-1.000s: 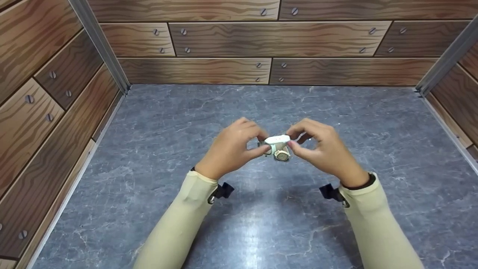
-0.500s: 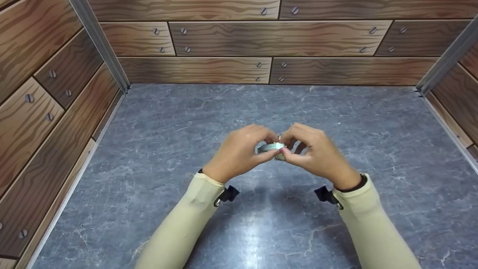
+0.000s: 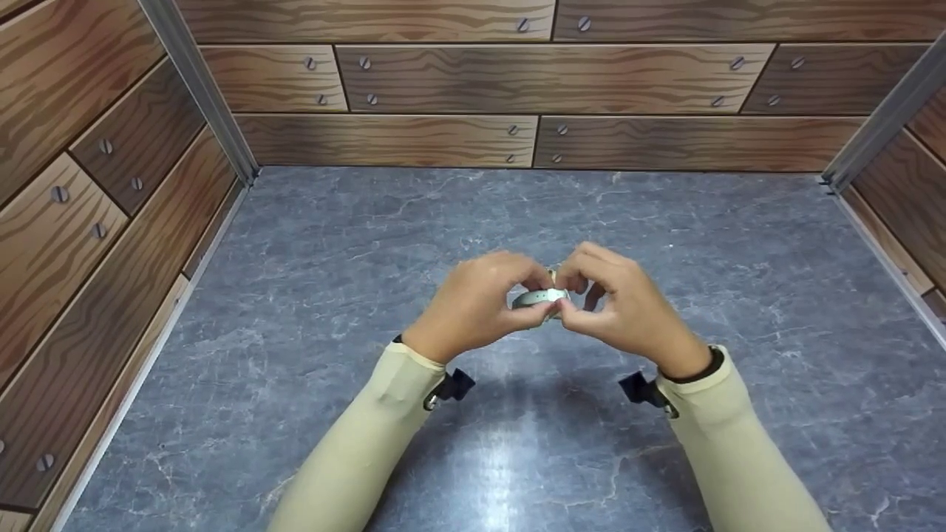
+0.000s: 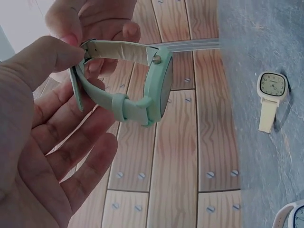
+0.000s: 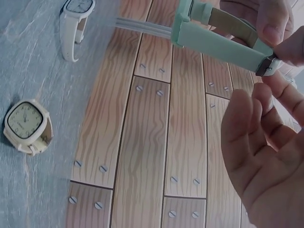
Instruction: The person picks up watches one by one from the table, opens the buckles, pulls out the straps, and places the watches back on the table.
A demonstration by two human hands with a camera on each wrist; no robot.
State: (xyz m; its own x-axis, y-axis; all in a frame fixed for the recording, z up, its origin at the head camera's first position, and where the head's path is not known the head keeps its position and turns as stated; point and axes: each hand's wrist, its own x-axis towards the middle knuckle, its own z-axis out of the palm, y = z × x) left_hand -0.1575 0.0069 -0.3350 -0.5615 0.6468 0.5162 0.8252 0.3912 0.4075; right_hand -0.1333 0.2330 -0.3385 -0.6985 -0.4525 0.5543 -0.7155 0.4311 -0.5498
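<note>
A mint-green wristwatch (image 4: 154, 90) is held up between both hands, its strap bent into a loop with the two ends meeting. My left hand (image 3: 480, 299) pinches the strap (image 3: 533, 298) near the buckle between thumb and fingers. The other fingers of that hand spread loosely below in the left wrist view. From the opposite side my right hand (image 3: 617, 299) pinches the strap at the dark metal buckle (image 5: 268, 65). The strap end passes through the buckle area, partly hidden by the fingertips. The watch case hangs on the far side, mostly hidden in the head view.
On the grey marbled table (image 3: 332, 222) lie a cream square-faced watch (image 5: 26, 121) and a white-strapped watch (image 5: 70, 31), both hidden behind the hands in the head view. Wood-patterned walls (image 3: 436, 77) with metal corner edging (image 3: 214, 111) enclose the table at the back and sides.
Both hands have come together from slightly farther apart, bringing the strap ends to each other and bending the strap into a loop. In the last half second they have barely shifted.
</note>
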